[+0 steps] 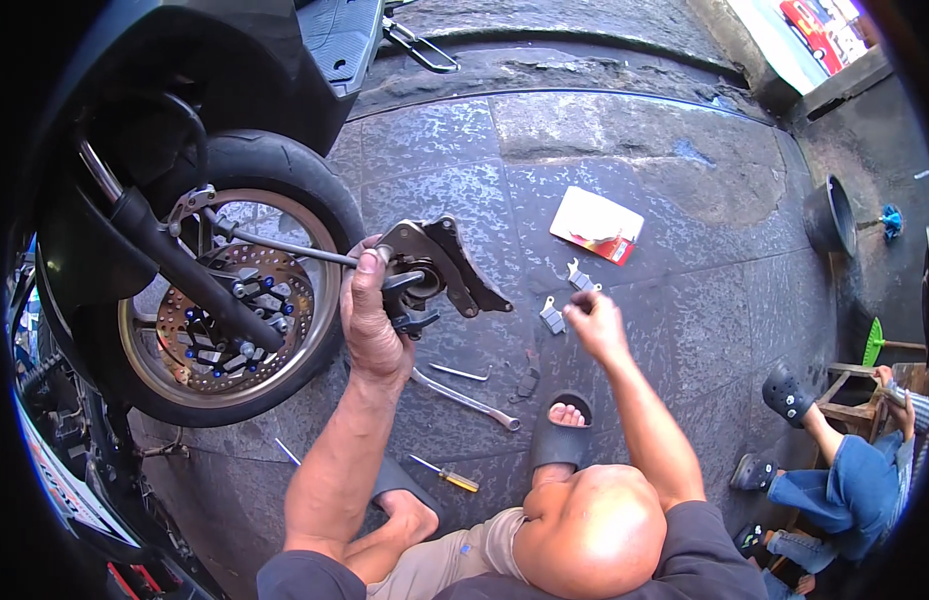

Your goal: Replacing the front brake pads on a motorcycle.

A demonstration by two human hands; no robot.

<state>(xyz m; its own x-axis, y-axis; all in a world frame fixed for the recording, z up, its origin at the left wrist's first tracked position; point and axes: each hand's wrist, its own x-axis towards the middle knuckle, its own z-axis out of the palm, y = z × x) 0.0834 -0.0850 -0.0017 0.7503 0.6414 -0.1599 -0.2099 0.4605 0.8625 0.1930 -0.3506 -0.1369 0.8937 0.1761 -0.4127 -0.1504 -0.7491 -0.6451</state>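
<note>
My left hand (370, 320) is wrapped round a brake caliper (417, 270) and holds it up off the floor, beside the front wheel (320, 215) of a motorcycle. A brake hose (295, 248) runs from the caliper toward the fork. On the caliper's right side sits a dark, curved bracket (470, 268). My right hand (600, 325) hovers over the floor with its fingers curled together; what they hold, if anything, is hidden. Close to its fingertips lie two grey brake pads, one (553, 316) to the left and another (582, 279) just beyond.
A white-and-red card pack (597, 225) lies beyond the pads. Nearer me are a long wrench (465, 400), a hex key (460, 373), a yellow-handled screwdriver (447, 474) and a dark pad-like piece (528, 380). At right, a person in jeans (835, 490) sits near a black bucket (833, 215).
</note>
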